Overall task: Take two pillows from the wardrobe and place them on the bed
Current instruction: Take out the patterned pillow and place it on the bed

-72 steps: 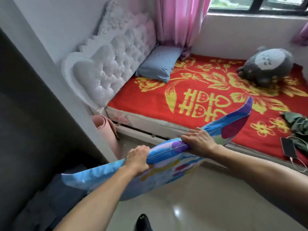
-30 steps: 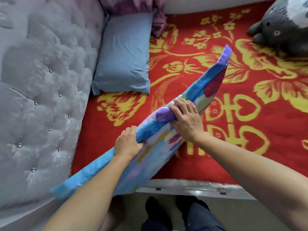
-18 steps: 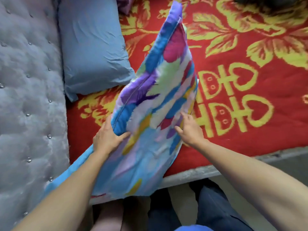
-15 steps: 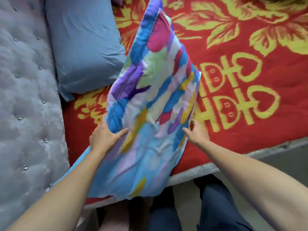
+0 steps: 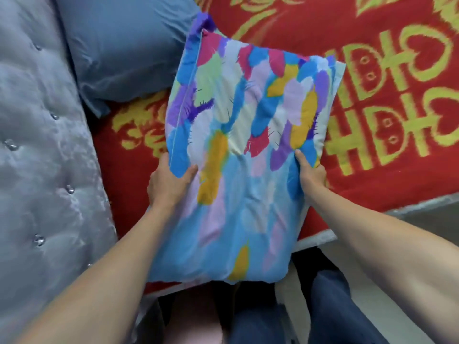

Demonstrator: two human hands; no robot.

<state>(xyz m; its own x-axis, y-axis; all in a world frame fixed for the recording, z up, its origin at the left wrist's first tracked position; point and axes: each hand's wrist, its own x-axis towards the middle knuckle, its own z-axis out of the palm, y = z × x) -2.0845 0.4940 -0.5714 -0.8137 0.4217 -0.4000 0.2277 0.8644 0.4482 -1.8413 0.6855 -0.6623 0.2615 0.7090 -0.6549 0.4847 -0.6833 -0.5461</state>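
since the earlier frames the feather-print pillow [image 5: 243, 155] turns from edge-on to face-up and sinks flatter toward the bed, and both hands shift from its top seam to its two long sides.

taking that pillow as the landmark and reading from its left: furthest left stands the grey tufted headboard [image 5: 42, 150]. between the headboard and the pillow's upper left corner lies the plain blue pillow [image 5: 124, 48], already on the bed [image 5: 387, 170] and just beside the colourful one. at the pillow's left edge the left hand [image 5: 170, 183] clasps it, thumb on the top face, the other fingers hidden under the fabric. the pillow itself spans the near corner of the red and gold bedspread, its far end over the bed and its near end overhanging the mattress edge above the person's legs; whether it already rests on the spread i cannot tell. at its right edge the right hand [image 5: 310, 173] pinches the side in the same way, thumb pressing a dent into the cover.

it looks light and very soft: it sags and dimples under the thumbs, so one-corner holds would let it flop. holding both long sides near the middle, as now, should keep it flat for setting down beside the blue one.
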